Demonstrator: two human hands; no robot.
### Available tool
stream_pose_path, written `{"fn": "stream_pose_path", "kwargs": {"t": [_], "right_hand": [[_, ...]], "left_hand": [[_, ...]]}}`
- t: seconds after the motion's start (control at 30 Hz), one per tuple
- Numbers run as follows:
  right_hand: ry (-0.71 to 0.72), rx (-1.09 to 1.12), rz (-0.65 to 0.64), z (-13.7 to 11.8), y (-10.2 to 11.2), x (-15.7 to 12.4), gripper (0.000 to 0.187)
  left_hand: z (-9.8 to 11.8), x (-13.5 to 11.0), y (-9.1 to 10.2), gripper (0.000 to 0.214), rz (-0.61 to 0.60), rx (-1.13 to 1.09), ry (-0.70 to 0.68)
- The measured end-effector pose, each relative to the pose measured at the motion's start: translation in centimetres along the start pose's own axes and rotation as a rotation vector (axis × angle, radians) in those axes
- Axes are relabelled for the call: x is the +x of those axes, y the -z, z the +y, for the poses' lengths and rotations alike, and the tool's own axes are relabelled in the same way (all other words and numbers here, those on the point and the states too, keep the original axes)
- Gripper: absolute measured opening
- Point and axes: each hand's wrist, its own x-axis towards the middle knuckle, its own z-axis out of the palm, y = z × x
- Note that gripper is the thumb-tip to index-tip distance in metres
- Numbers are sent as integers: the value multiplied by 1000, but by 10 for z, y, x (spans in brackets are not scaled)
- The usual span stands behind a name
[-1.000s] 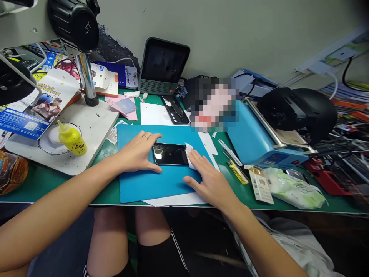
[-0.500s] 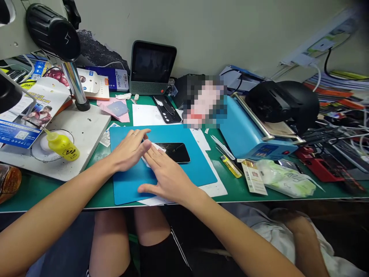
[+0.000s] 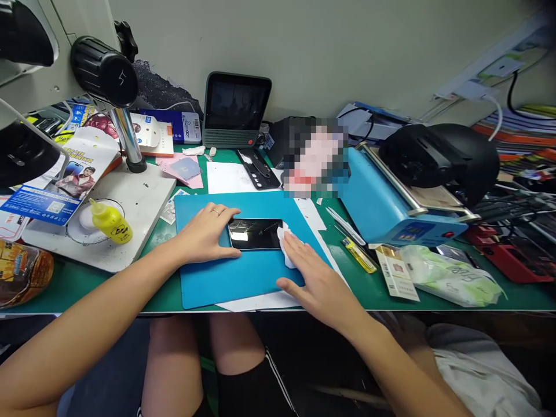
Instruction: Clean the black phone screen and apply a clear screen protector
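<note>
A smartphone with a glossy black screen lies face up on the blue mat. My left hand clasps its left end, thumb along the near edge and fingers at the far edge. At the phone's right end, my right hand presses a white tissue under its fingers. The right fingers are stretched forward, with the thumb apart from them. Part of the tissue is covered by the fingers.
A microscope stand and a yellow squeeze bottle are on the left. Behind the mat stands a small display. On the right sit a blue machine, tweezers and a plastic packet. Another person's pale clothing shows at lower right.
My right hand has moved right with the tissue, from the phone's left end to its right end. My left hand has come down around the left end. The view has shifted slightly.
</note>
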Motion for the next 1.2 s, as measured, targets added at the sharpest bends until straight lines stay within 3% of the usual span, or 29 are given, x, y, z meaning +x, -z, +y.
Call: {"fn": "stream_pose_path", "kwargs": {"t": [0.2,0.3,0.43,0.57,0.7,0.83,1.0,1.2], "right_hand": [[-51,51,-129,2,5,34,100],[-5,49,-157,-15,1,57,107],[100,71,-147,-43,-7,78,116],[144,86,-133,-61,-13,79,121],[215,87,-97,-66,-11,61,117],[232,77,-82,-52,-5,36,111],[84,80,-85,-7,5,14,100],[-26,131,-144,20,8,42,98]], "left_hand": [[1,-1,-2,85,21,-17,16],[3,-2,-1,90,36,-62,31],[4,-2,1,74,74,-142,66],[2,-2,3,76,90,-173,74],[1,-2,4,78,73,-174,54],[2,-2,6,78,55,-162,47],[5,-2,6,73,33,-141,61],[4,-2,6,77,7,-67,36]]}}
